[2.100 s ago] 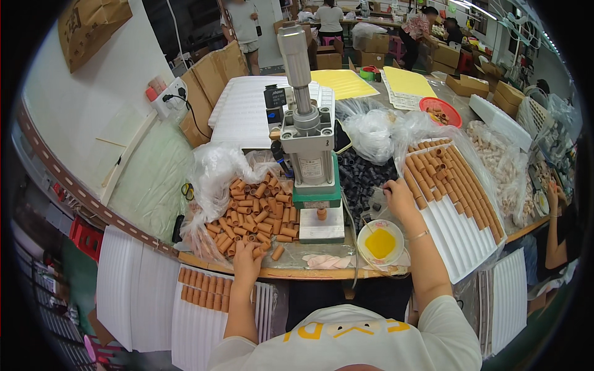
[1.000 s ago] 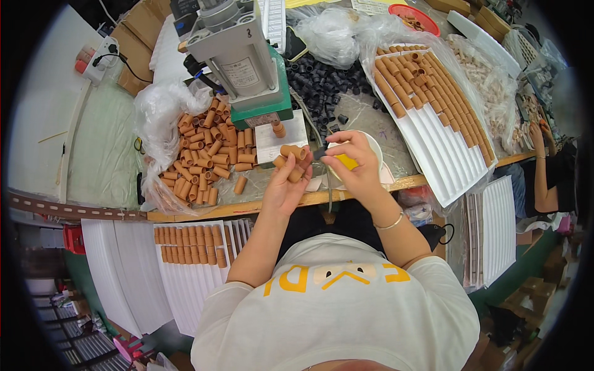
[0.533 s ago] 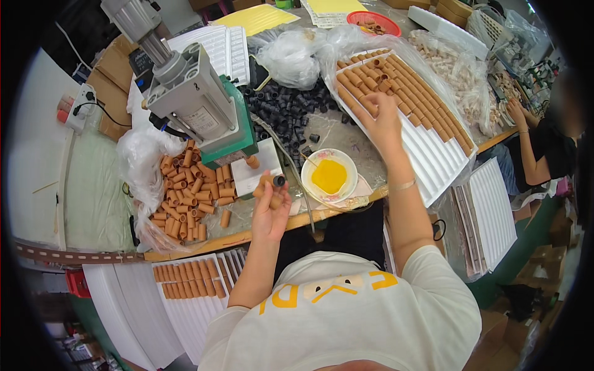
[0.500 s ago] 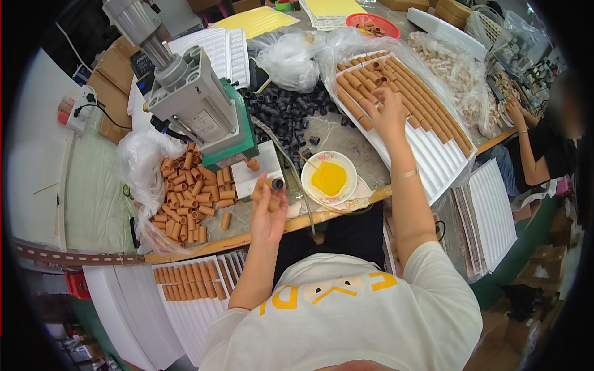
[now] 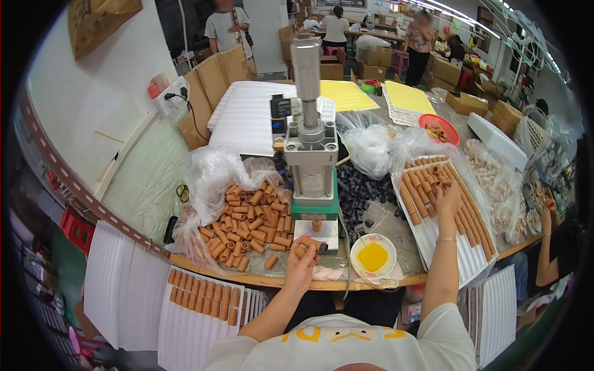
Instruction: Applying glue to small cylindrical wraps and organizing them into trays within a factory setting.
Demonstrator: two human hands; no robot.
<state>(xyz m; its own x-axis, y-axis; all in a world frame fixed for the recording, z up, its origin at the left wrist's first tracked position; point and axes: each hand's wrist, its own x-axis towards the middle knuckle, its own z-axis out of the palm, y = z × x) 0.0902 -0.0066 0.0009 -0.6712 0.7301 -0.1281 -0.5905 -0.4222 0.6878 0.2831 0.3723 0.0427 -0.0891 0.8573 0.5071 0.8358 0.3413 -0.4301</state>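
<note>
In my left hand (image 5: 299,270) are short brown tubes; one brown tube (image 5: 309,242) has a black fitting (image 5: 322,247) on its end. This hand is closed around them, just in front of the press's metal base plate (image 5: 328,238). Another brown tube (image 5: 317,225) stands upright under the green-and-grey press (image 5: 312,173). Over on the right, my right hand (image 5: 450,199) bends its fingers down among brown tubes lying in rows on a white ribbed tray (image 5: 442,260). What its fingertips grip is hidden.
A pile of loose brown tubes (image 5: 247,222) lies left of the press, black fittings (image 5: 371,195) behind. A bowl of yellow liquid (image 5: 373,256) with a stick sits near the front edge. Another tray of tubes (image 5: 195,321) stands lower left. A co-worker's arm (image 5: 544,247) is at far right.
The view has tilted up and shifted, so more of the room shows. My right hand stays over the tray, its fingers lower among the tubes. My left hand still holds its tubes.
</note>
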